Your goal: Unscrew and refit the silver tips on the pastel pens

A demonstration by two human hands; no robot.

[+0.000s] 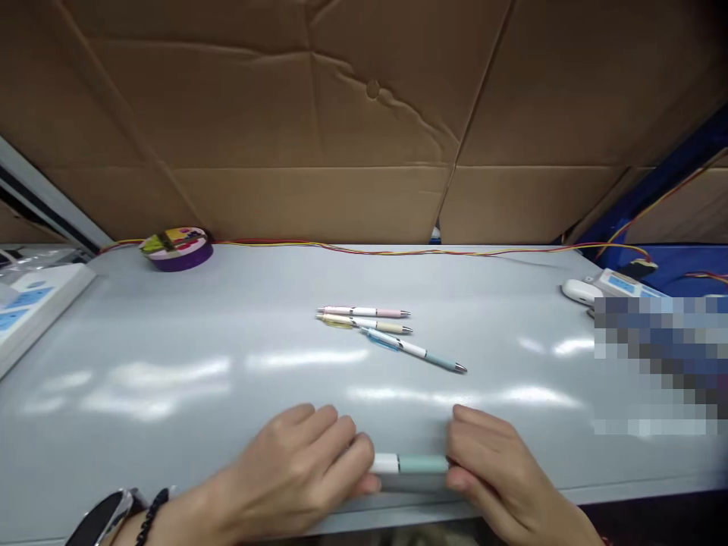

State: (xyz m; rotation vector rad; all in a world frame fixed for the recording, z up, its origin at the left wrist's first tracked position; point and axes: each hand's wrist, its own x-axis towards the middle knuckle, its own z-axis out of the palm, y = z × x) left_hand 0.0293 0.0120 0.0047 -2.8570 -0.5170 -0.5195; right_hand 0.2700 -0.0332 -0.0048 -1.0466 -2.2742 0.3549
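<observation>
Near the front edge of the grey table (187, 440), a white and mint-green pen (421, 463) lies level between my two hands. My left hand (301, 462) is closed around its white end, hiding that part. The fingers of my right hand (494, 462) pinch the tip at the green end, which they cover. Beyond my hands three more pens rest on the table: a pink and white pen (364, 312), a cream and white pen (369, 324) just in front of it, and a blue and white pen (418, 350) slanting toward the right.
A round purple tin (180, 254) stands at the back left. Red and yellow wires (353, 249) run along the back edge below a cardboard wall (312, 197). A white box (39, 311) sits at the left, and a white mouse-like object (581, 291) at the right beside a blurred patch.
</observation>
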